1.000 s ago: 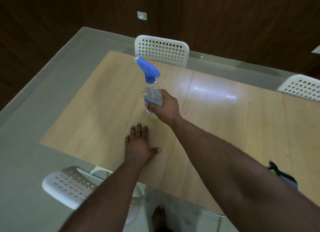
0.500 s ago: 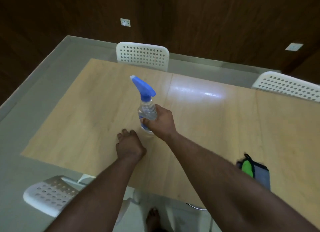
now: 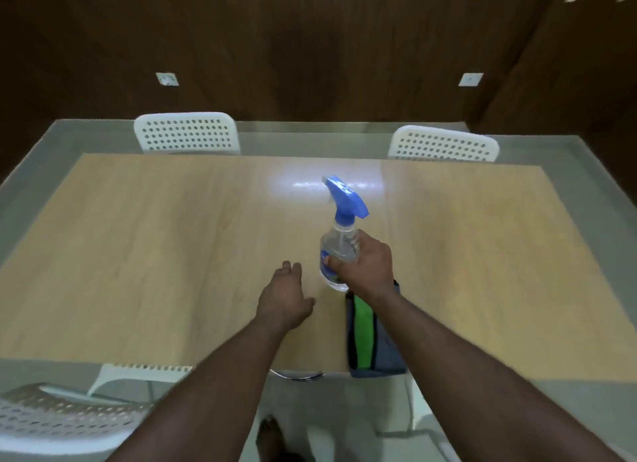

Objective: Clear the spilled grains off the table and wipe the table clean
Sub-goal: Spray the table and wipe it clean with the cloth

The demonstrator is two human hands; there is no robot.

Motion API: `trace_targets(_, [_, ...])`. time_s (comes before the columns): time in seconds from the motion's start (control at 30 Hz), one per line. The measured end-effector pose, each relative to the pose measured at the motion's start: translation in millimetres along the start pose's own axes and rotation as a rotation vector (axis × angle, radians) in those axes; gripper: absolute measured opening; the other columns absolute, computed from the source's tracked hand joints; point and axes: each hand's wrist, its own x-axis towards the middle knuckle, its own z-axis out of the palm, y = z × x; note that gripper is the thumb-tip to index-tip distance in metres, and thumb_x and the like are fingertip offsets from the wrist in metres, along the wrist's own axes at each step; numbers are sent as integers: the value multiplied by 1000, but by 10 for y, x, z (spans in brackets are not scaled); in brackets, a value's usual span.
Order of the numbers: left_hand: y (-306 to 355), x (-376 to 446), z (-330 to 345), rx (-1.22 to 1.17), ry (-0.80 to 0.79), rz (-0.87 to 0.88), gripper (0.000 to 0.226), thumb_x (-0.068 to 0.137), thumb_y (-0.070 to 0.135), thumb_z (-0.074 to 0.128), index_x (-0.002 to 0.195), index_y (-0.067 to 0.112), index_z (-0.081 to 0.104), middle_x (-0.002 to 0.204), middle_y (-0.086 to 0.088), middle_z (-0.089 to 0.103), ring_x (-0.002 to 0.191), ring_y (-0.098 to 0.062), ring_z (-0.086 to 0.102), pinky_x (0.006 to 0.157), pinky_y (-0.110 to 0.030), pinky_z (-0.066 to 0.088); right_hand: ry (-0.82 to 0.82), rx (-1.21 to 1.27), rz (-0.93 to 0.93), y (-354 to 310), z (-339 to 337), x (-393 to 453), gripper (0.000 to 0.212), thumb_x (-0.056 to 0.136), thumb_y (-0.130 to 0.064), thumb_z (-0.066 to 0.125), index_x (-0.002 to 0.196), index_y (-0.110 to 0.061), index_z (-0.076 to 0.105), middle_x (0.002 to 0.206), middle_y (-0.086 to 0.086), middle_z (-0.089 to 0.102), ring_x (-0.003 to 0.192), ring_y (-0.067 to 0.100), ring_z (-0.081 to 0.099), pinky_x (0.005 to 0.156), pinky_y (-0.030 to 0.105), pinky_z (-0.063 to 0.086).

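Gripping the spray bottle (image 3: 339,251) upright in your right hand (image 3: 367,267), fingers wrapped round it; your left hand (image 3: 284,301) is relaxed over the desk (image 3: 138,255), cloth (image 3: 370,337) beside it.

White perforated chairs (image 3: 186,132) around

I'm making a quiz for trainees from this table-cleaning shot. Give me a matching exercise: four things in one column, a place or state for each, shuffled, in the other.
Things:
1. spray bottle
2. folded cloth
3. left hand
4. far chairs

Places or states:
A. beyond the table's far edge
B. open, holds nothing
C. gripped by the right hand
D. at the near table edge, under the right forearm

Pairs: 1-C, 2-D, 3-B, 4-A
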Motion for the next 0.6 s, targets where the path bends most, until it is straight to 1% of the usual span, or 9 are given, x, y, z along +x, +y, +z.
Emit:
trace_targets(0.07, [303, -22, 88, -7, -22, 35, 97, 92, 42, 74, 166, 10, 21, 174, -16, 17, 158, -27, 24, 123, -39, 33, 39, -13, 8, 174, -356, -56, 31, 68, -34, 84, 95, -27, 73, 84, -12, 75, 78, 5, 70, 76, 34, 58])
trace_targets(0.17, [906, -23, 283, -16, -32, 113, 94, 93, 40, 72, 166, 11, 20, 174, -15, 17, 159, -26, 22, 124, -38, 31, 103, -20, 32, 475, -1034, -133, 34, 69, -32, 85, 100, -29, 72, 86, -14, 75, 80, 7, 71, 78, 36, 60])
trace_targets(0.27, [1313, 21, 423, -4, -25, 154, 91, 95, 39, 69, 166, 12, 19, 174, -14, 17, 159, -24, 20, 125, -38, 30, 177, -40, 36, 709, -1452, -150, 31, 73, -29, 86, 100, -24, 71, 85, -10, 74, 79, 11, 70, 77, 38, 59])
trace_targets(0.37, [1598, 94, 546, 20, -53, 191, 91, 98, 43, 67, 167, 12, 16, 175, -12, 13, 161, -24, 16, 126, -42, 29, 229, -52, 54, 915, -1707, -137, 31, 75, -29, 87, 100, -23, 70, 83, -11, 73, 77, 9, 69, 76, 37, 59])
trace_targets(0.43, [1803, 177, 622, 45, -67, 210, 93, 97, 46, 68, 167, 13, 17, 174, -13, 14, 161, -26, 16, 125, -44, 30, 242, -51, 58, 1057, -1855, -94, 31, 76, -30, 87, 101, -25, 70, 81, -14, 72, 76, 5, 69, 74, 33, 58])
trace_targets(0.5, [1964, 297, 693, 73, -64, 222, 95, 95, 47, 69, 167, 14, 18, 174, -13, 15, 160, -26, 16, 126, -44, 30, 247, -37, 51, 1170, -1939, -38, 32, 77, -30, 87, 104, -25, 70, 81, -14, 73, 75, 5, 69, 72, 28, 56])
trace_targets(0.6, [2169, 502, 757, 115, -76, 234, 95, 94, 46, 71, 167, 15, 18, 174, -11, 15, 160, -26, 17, 125, -45, 32, 254, -31, 53, 1284, -2010, 70, 35, 79, -30, 88, 109, -24, 70, 82, -14, 73, 77, 4, 69, 68, 15, 50])
